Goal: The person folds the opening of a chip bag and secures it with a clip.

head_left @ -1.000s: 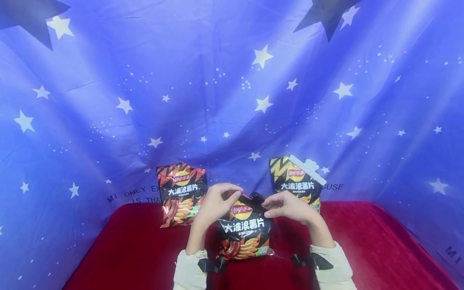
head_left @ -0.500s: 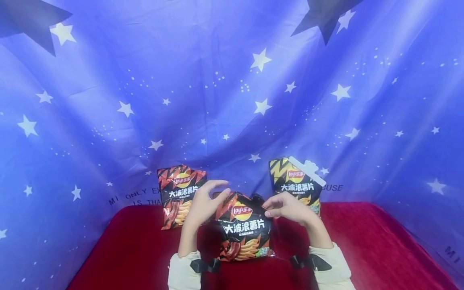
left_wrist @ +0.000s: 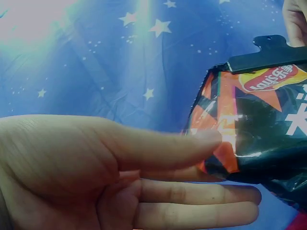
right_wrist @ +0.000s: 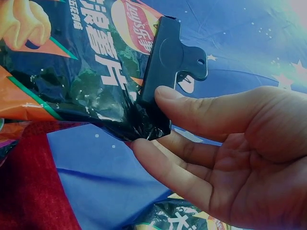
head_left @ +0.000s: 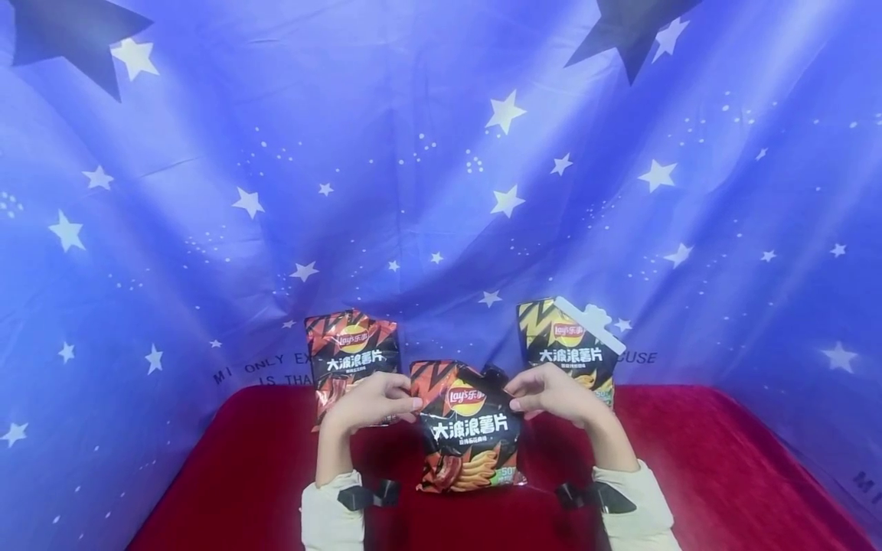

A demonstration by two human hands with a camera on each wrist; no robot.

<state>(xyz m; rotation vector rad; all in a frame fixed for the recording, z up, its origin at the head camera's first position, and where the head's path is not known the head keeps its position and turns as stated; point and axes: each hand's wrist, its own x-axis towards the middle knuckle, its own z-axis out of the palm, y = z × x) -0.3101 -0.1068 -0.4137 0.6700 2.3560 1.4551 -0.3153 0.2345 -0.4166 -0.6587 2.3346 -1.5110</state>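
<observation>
Far left: red chip bag (head_left: 351, 340) upright at back of red-covered table (head_left: 234, 467), partly behind left hand (head_left: 365, 402). Left hand pinches left edge of middle bag (head_left: 472, 451), which sits between both hands, nearer than the others; black clip (right_wrist: 165, 60) on its top. Right hand (head_left: 554, 398) grips its clipped right corner. Far right: yellow-patterned bag (head_left: 540, 329), white clip (head_left: 592, 325) across top corner. Count: three bags, contents hidden; two clips.

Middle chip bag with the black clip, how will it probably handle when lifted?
The middle chip bag likely feels light for its size, judging by the chips pictured. Its creased, glossy film should flex and might slip. The black clip probably stiffens the edge it grips.
</observation>
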